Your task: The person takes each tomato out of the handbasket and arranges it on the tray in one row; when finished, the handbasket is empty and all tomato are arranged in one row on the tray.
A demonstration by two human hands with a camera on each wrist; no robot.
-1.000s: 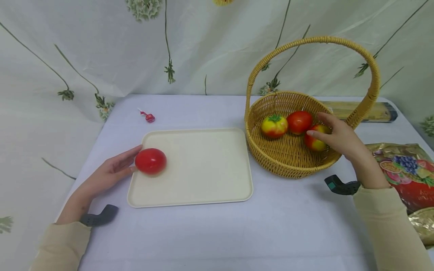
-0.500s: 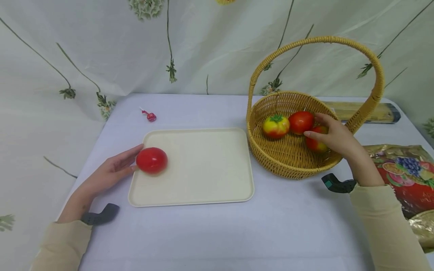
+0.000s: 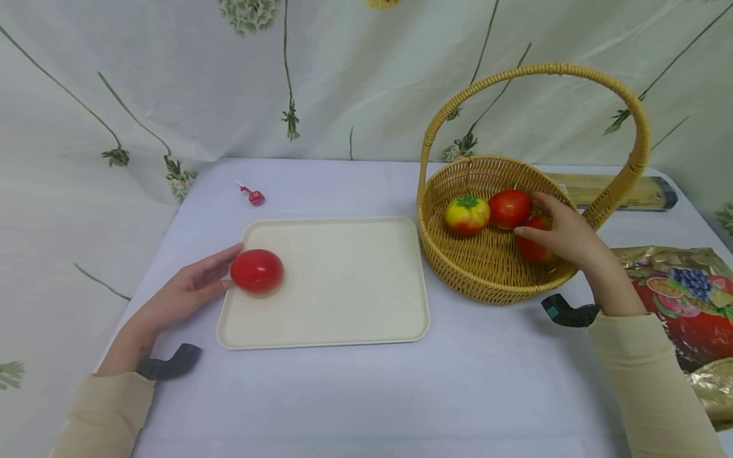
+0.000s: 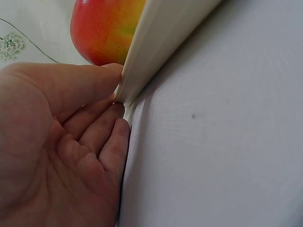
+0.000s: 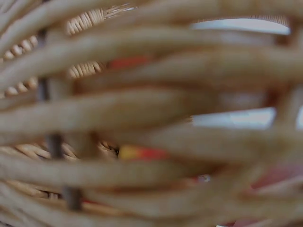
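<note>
My left hand (image 3: 186,292) rests at the left edge of a cream tray (image 3: 349,286), thumb and fingertips against its rim. Just inside that rim lies a fruit (image 3: 257,271), red from above and partly yellow in the left wrist view. On the right, my right hand (image 3: 567,232) reaches into a wicker basket (image 3: 469,280) and holds a red-and-yellow fruit (image 3: 534,247) between thumb and fingers, partly covering it. Beside it in the basket sit a tomato (image 3: 509,208) and a yellow-red fruit with green leaves (image 3: 467,215). Basket weave blocks most of the right wrist view.
A red lollipop (image 3: 256,198) lies behind the tray. The basket's tall handle (image 3: 550,68) arches over its bowl. A bamboo roll (image 3: 630,191) lies behind it, and a shiny fruit-printed candy bag (image 3: 687,299) is at the right edge, beside my right forearm.
My right hand has closed in on the fruit in the basket, which has turned to show more red and less yellow. The left hand, tray and its fruit have stayed put.
</note>
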